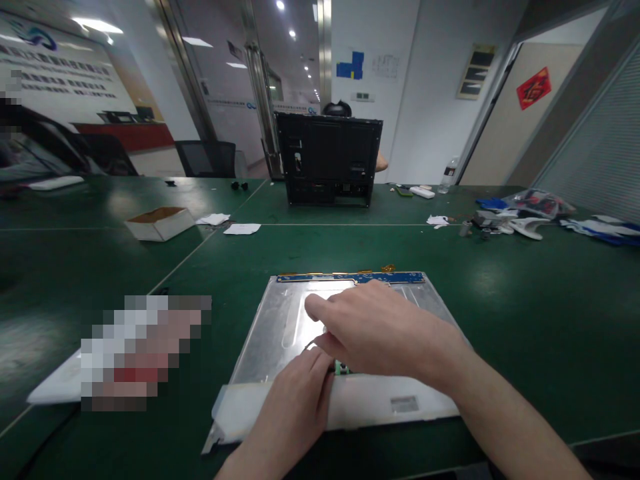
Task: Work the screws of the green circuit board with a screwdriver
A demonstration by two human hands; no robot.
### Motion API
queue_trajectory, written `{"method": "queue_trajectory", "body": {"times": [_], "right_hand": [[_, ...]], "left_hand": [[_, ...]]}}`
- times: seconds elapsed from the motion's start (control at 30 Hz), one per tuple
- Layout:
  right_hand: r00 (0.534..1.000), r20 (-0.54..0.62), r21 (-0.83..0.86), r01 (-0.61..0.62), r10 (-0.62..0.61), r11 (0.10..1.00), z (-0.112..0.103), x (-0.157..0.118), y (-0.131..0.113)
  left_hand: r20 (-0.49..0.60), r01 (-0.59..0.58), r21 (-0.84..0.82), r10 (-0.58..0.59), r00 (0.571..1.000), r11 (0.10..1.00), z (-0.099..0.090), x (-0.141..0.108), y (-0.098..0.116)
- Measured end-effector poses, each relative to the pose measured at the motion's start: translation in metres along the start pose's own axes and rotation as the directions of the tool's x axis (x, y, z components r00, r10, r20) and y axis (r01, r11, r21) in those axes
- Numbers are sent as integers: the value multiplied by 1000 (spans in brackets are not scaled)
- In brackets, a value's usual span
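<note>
A flat metal panel (265, 333) lies on the green table, with a blue circuit strip (395, 277) along its far edge and a whitish sheet (370, 403) across its near edge. My left hand (305, 380) rests near the panel's middle, fingers together beside a small green board (342, 367). Above it, my right hand (365, 327) reaches over from the right with curled fingers, close to the left fingertips. Thin dark wire shows between the hands. What the fingers of either hand grip is hidden.
A black monitor-like frame (330, 157) stands upright at the far side. An open white box (163, 225) and papers (243, 229) lie back left. To the right are plastic bags (540, 202), gloves (605, 228) and a bottle (449, 176). A blurred-out item lies left.
</note>
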State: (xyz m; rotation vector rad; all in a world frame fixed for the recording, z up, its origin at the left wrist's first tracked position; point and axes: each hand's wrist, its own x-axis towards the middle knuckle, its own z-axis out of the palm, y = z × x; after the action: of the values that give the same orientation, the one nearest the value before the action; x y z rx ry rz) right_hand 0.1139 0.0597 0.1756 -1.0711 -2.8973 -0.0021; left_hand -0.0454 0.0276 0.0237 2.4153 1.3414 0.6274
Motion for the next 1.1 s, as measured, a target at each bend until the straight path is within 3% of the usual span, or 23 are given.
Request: {"method": "queue_trajectory", "body": {"times": [0.2, 0.53, 0.93, 1.1], "right_hand": [[989, 2, 97, 148, -149, 984, 2, -3, 5], [1000, -9, -6, -11, 11, 1000, 5, 2, 3], [995, -34, 26, 92, -91, 995, 3, -3, 5], [999, -24, 7, 36, -35, 999, 4, -2, 5]], "left_hand": [[-28, -34, 4, 35, 999, 999, 0, 1, 2], [28, 18, 54, -20, 999, 998, 1, 1, 0], [26, 14, 10, -14, 1000, 1000, -2, 1, 4], [29, 13, 28, -13, 999, 1000, -2, 1, 2]]}}
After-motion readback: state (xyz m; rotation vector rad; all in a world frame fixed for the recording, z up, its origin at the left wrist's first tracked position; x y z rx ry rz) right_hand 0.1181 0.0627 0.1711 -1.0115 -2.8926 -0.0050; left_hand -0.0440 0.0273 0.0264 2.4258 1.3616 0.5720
